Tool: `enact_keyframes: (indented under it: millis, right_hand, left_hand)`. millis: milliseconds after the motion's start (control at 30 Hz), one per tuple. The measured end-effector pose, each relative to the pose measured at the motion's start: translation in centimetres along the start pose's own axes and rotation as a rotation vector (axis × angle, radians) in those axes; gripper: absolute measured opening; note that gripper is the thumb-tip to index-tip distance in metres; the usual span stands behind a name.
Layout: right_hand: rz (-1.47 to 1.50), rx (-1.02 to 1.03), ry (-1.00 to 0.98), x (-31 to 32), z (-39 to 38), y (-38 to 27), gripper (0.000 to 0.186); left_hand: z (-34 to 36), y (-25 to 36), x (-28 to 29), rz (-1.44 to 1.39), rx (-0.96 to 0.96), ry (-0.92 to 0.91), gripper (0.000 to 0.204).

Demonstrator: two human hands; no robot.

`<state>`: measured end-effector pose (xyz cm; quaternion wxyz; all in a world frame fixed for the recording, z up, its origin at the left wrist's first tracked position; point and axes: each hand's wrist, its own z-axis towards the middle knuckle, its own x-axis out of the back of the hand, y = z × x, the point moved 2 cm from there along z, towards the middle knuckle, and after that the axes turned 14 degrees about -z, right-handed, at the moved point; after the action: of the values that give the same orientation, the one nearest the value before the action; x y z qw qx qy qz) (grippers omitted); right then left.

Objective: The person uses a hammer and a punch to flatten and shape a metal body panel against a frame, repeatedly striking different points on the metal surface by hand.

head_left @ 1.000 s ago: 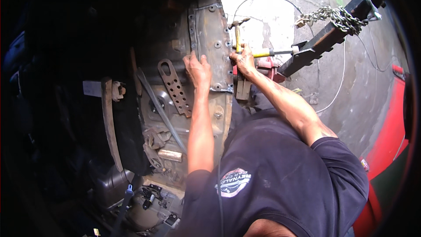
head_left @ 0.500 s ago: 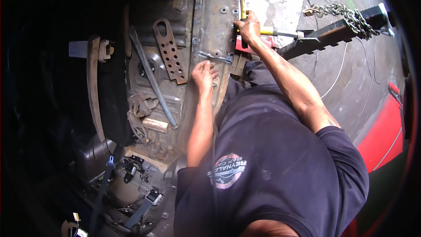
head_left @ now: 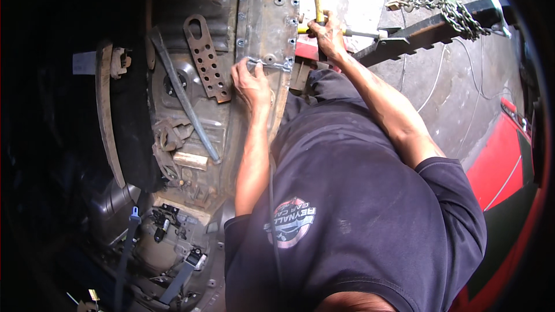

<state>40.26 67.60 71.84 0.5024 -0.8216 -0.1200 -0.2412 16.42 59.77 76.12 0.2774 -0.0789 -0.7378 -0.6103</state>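
My right hand (head_left: 329, 41) is wrapped round the dark grip of a hammer (head_left: 318, 4), which has a yellow shaft. The hammer stands head up, just off the right edge of a bare metal sill panel (head_left: 267, 23). Fingertips of my left hand (head_left: 252, 88) rest at a rough, bluish crosswise seam (head_left: 269, 65) on that panel. The left fingers are apart, with no tool visible in them. A rusty flat bar with several holes (head_left: 207, 60) lies on the car floor left of this hand, and beside it a long grey metal bar (head_left: 185, 95).
A black notched beam (head_left: 428, 32) with a chain (head_left: 448, 14) extends at the upper right; a yellow-and-silver rod (head_left: 361, 33) passes behind my right hand. Seat-belt parts (head_left: 188, 271) are at lower left, a red panel (head_left: 500, 164) at right. Cables cross the floor.
My left hand has moved up to the seam, its fingers now at the joint. The hammer has risen slightly in my right hand, and its head shows more fully. The view has shifted a little.
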Motion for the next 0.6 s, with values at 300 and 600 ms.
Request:
enact_keyframes:
  millis: [300, 600]
  right_hand:
    - [0.195, 0.001, -0.136, -3.0, -2.2, 0.8, 0.052]
    - [0.211, -0.057, -0.121, -3.0, -2.7, 0.1, 0.049]
  left_hand:
    - [0.2, -1.0, -0.9, 0.294, -0.123, -0.164, 0.075]
    - [-0.5, -2.1, -1.5, 0.36, -0.141, -0.128, 0.069]
